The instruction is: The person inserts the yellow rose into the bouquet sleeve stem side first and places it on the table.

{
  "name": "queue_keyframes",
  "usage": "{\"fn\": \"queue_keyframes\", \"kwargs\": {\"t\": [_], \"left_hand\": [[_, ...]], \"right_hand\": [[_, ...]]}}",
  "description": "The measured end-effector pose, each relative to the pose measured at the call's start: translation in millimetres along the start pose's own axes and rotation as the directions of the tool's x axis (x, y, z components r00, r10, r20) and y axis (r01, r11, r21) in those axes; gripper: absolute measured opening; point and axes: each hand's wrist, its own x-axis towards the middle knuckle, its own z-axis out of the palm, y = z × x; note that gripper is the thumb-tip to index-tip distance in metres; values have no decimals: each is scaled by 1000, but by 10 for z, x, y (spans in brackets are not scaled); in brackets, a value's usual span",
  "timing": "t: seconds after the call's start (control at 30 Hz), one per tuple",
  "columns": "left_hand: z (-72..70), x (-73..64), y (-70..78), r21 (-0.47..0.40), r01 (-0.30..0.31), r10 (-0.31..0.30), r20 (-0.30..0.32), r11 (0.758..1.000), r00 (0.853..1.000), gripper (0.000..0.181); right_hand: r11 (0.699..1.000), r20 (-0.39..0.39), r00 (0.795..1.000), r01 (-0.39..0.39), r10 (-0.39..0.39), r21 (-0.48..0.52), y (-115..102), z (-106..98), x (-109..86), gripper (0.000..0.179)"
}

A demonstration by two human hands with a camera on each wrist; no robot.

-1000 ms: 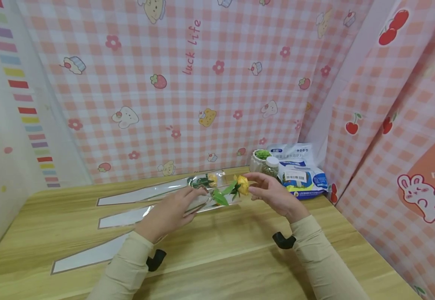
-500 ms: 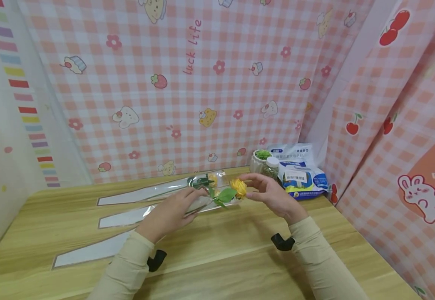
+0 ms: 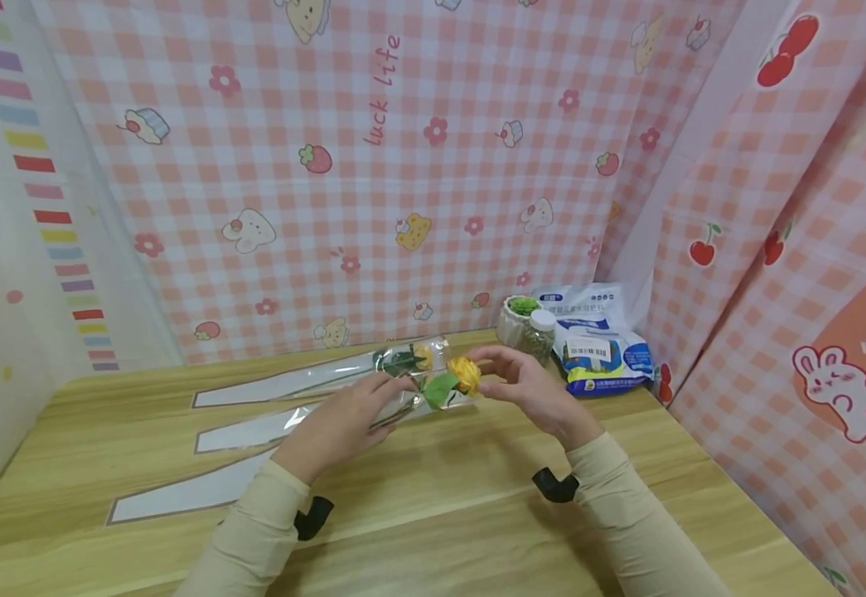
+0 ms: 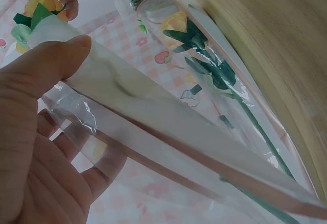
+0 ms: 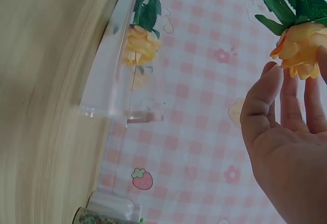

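Observation:
My left hand (image 3: 343, 419) holds a clear flower sleeve with a white panel (image 4: 127, 96), thumb on top and fingers underneath. The sleeve's pale tail (image 3: 179, 497) slants toward the front left. A yellow rose (image 3: 466, 375) with green leaves sticks out at the sleeve's mouth. My right hand (image 3: 525, 385) has its thumb and fingertips around the bloom (image 5: 301, 45). Farther back lies a wrapped rose (image 4: 176, 27) in its own clear sleeve; another sleeve (image 3: 227, 438) runs between it and the held one, partly covered by the left hand.
At the back right stand a white pot with a green plant (image 3: 522, 307) and a white-capped jar (image 3: 539, 336). Beside them are a blue-and-white bag (image 3: 604, 356) and a silvery packet (image 3: 589, 298). A pink checked cloth (image 3: 373, 207) hangs behind the wooden table (image 3: 440, 514).
The yellow rose and my right hand have shifted left, closer to the left hand. The leaves sit nearer the sleeve's mouth, and the sleeve's tail has moved slightly back.

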Motion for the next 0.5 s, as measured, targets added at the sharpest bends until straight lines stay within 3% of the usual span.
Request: {"fn": "queue_keyframes", "kwargs": {"t": [0.23, 0.5], "left_hand": [[-22, -5, 19, 4, 14, -14, 4, 1000, 1000, 58], [-24, -1, 20, 2, 0, 0, -10, 1000, 1000, 59]], "right_hand": [[999, 26, 999, -31, 32, -13, -6, 99, 14, 40], [995, -12, 996, -87, 87, -46, -30, 176, 13, 38]]}}
